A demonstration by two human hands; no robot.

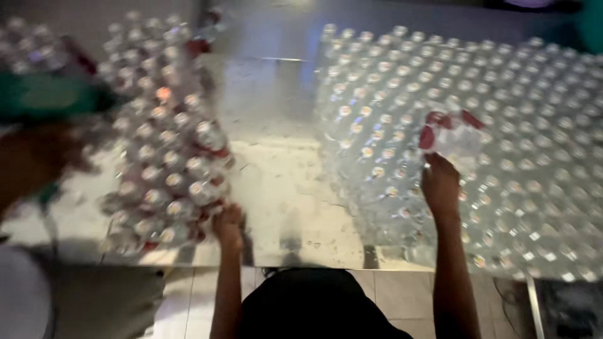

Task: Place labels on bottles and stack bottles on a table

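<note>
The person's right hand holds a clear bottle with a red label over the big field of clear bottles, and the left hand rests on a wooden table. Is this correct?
Not quite. The head view shows a shiny metal table, not a wooden one. The rest stands: the right hand holds a clear bottle with a red label over the big field of clear bottles, and the left hand rests at the table.

I counted two of my own hands, the left hand [227,221] and the right hand [440,183], over one shiny desk [282,182]. Two masses of clear bottles stood there: a smaller left cluster [163,150] and a wide right field [502,125], each too many and too blurred to number.
</note>
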